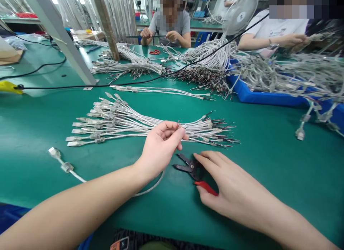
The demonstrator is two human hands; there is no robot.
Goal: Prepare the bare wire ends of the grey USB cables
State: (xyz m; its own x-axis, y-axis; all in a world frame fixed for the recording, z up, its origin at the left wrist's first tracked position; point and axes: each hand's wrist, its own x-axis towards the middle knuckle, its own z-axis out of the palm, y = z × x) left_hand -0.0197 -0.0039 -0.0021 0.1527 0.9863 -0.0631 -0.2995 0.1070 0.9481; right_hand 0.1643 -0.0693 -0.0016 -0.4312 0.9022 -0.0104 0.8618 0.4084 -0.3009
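Note:
My left hand (163, 142) pinches the wire end of a white USB cable (150, 189); thin dark and reddish wires stick up past the fingertips. The cable runs back under my left forearm, and its USB plug (55, 153) lies on the table at the left. In my right hand (225, 182) is a wire stripper (192, 166) with red handles, its jaws apart and pointing left, just below my left fingers. Part of its handles is hidden by the hand. Behind my left hand lies a bundle of similar USB cables (129, 117), plugs to the left, wire ends to the right.
Larger cable piles (215, 56) lie farther back. A blue tray (258, 96) heaped with cables stands at the right. A black cord (102, 86) crosses above the table, near a metal post (64, 38). Two people sit opposite; red-handled scissors (154, 52) lie before one.

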